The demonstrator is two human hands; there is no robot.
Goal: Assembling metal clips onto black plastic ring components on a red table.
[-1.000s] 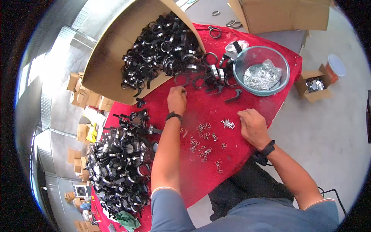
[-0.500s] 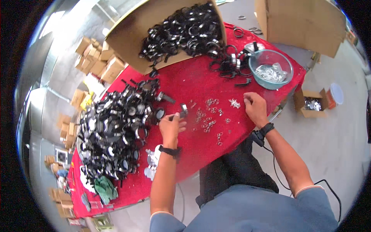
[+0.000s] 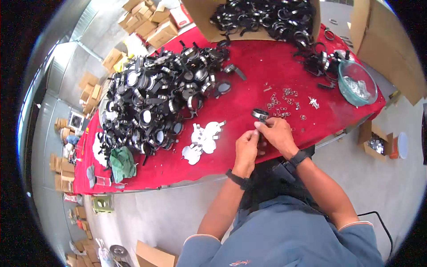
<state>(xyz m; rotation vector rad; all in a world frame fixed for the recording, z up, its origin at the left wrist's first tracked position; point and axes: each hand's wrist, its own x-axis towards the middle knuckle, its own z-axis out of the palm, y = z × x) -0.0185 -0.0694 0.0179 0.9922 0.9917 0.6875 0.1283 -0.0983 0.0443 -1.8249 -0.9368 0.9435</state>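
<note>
In front of me, both hands meet on a small black-and-silver ring with a black strap (image 3: 259, 114). My left hand (image 3: 246, 149) pinches its lower part, and my right hand (image 3: 275, 132) grips it just above and to the right. The fingers cover the strap's lower part, so I cannot make out exactly what each fingertip presses on. Just beyond my right hand lie scattered small metal clips (image 3: 284, 103). Farther right sits a little heap of thin white pieces (image 3: 314, 103). White round discs with tabs (image 3: 205, 137) lie to the left of my hands.
A big pile of similar black-and-silver strapped rings (image 3: 147, 100) covers the table's left side. More fill a tipped cardboard box (image 3: 267, 36) at the back. A translucent bowl (image 3: 376, 94) stands at the right, and a green cloth (image 3: 123, 163) lies near the left front edge of the red tablecloth.
My view has shifted to the left. My left hand has brought the black strapped piece away from the pile, and my right hand has left the white pieces and taken hold of it too.
</note>
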